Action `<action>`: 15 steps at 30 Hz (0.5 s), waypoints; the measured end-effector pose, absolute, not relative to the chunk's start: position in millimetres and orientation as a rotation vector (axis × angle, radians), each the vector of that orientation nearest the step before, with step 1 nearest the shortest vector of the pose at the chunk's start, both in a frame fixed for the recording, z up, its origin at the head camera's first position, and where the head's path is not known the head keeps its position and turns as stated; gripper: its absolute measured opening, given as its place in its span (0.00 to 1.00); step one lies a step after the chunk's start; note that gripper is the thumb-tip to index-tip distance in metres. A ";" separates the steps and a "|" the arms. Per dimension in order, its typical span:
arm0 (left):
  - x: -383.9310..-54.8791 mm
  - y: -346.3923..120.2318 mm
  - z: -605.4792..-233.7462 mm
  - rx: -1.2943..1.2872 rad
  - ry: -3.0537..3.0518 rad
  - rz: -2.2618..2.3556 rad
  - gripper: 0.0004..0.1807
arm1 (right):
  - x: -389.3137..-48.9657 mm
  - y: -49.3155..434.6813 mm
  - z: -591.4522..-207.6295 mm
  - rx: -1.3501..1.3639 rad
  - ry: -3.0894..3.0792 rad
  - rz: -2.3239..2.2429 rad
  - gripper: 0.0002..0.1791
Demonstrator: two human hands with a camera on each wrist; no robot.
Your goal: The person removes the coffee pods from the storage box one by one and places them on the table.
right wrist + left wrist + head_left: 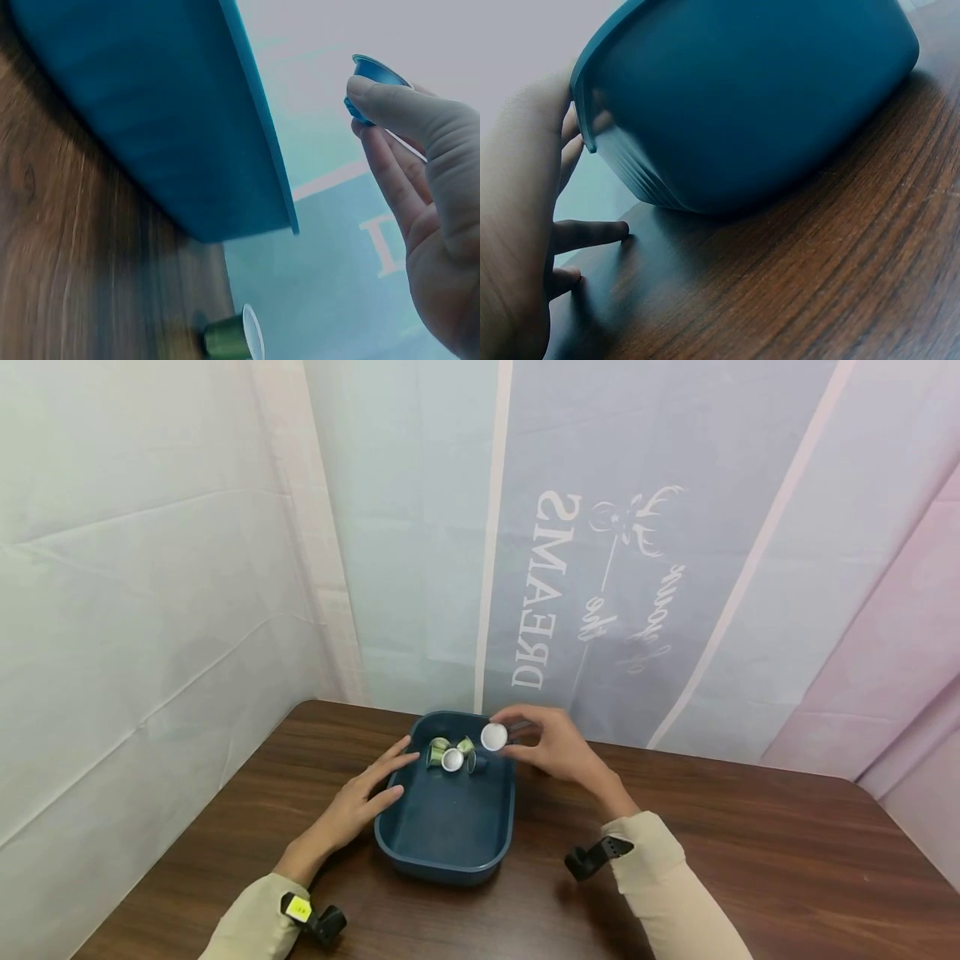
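My right hand (555,743) pinches a blue coffee capsule (367,79) between thumb and fingers, above the right rim of a dark blue plastic bin (446,827). In the head view its round white lid (493,737) faces the camera. Spread along the bin's left side is my left hand (358,802), fingers extended at the rim. Toward the far end inside the bin lie several capsules: green ones (435,755), a dark blue one (477,763) and one showing its white lid (452,760).
The bin stands on a dark wood-grain table (750,835). Outside the bin, a green capsule (227,339) appears low in the right wrist view. A printed cloth (420,543) hangs behind the table, and a pale cloth (150,610) hangs at left.
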State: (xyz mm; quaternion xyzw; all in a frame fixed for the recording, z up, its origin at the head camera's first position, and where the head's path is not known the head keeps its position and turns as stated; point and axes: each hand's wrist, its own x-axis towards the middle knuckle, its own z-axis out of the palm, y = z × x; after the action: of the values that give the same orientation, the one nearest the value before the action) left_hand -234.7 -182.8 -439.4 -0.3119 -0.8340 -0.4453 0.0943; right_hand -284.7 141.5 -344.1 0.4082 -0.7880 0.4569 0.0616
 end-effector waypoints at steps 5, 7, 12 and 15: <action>-233.8 -183.2 -438.7 -0.928 -2.470 -1.315 0.27 | -278.0 155.1 -345.8 1.197 -2.369 1.417 0.21; -233.7 -183.3 -438.8 -0.935 -2.468 -1.312 0.27 | -271.1 159.0 -342.5 1.148 -2.383 1.436 0.21; -234.0 -183.0 -439.8 -0.954 -2.462 -1.301 0.26 | -264.8 171.1 -342.9 1.066 -2.375 1.462 0.21; -234.3 -182.6 -439.8 -0.955 -2.464 -1.300 0.26 | -265.3 180.6 -347.5 1.015 -2.375 1.509 0.22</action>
State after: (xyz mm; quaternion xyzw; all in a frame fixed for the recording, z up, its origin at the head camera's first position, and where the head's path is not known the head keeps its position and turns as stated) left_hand -234.3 -182.6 -439.8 -0.3227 -0.8327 -0.4392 0.0983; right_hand -265.3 180.6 -347.5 0.3384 -0.7917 0.5030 0.0752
